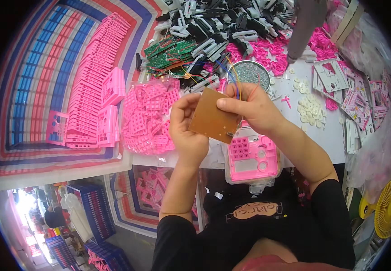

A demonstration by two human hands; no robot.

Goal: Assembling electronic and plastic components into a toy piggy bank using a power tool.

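Between my two hands is a brown circuit board (211, 115), tilted, its plain side up. My left hand (188, 124) grips its left edge with fingers curled behind. The thumb of my right hand (252, 106) presses on the upper right part of the board. Thin blue and yellow wires (237, 81) rise by the right hand's fingers. Below the board, a pink plastic housing (254, 160) with a square keypad piece in it lies at the table's front edge. What the fingers do behind the board is hidden.
Pink keypad pieces (148, 117) fill a clear bag at left, beside a long row of pink housings (98, 81). Behind lie green circuit boards (170, 54), black and white parts (213, 27) and a round tin of small metal pieces (252, 74). White discs (311, 109) lie at right, near a yellow fan (390, 207).
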